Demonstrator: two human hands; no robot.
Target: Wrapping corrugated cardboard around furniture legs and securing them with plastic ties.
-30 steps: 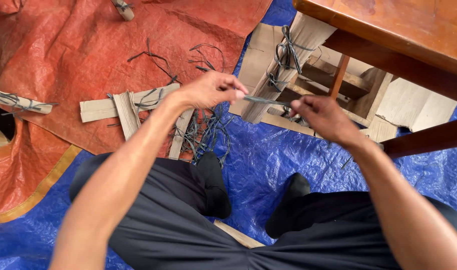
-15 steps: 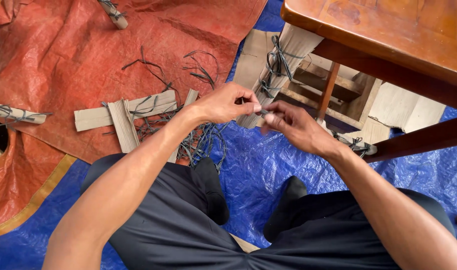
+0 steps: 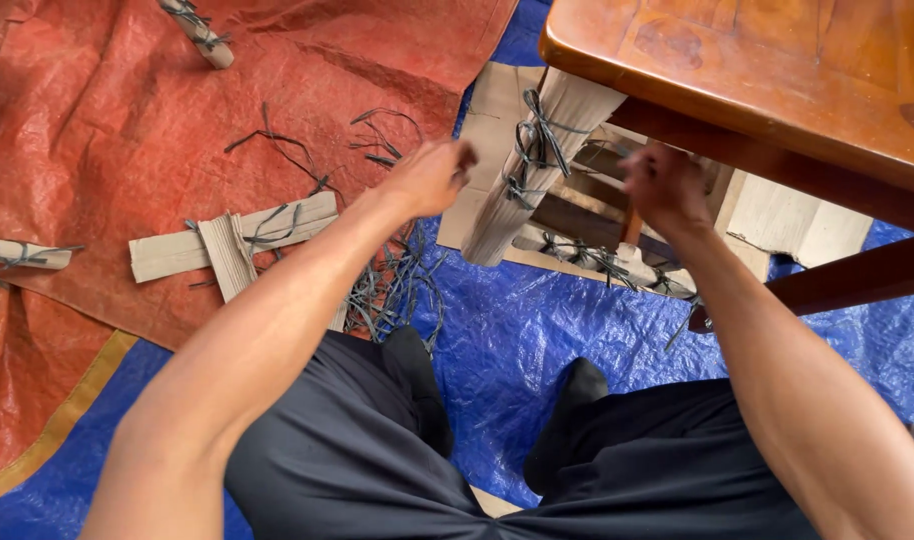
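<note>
Both bare forearms reach up from the bottom of the frame toward its upper middle. The left arm (image 3: 267, 330) runs from the lower left on a diagonal, elbow low, wrist straight. The left hand (image 3: 432, 175) is curled into a loose fist, knuckles up, blurred. The right arm (image 3: 777, 380) rises from the lower right corner, leaning toward the centre. The right hand (image 3: 662, 185) is also closed, fingers tucked under, its back to the camera, blurred too. The hands sit level with each other, well apart. Black-trousered legs (image 3: 377, 460) spread below.
</note>
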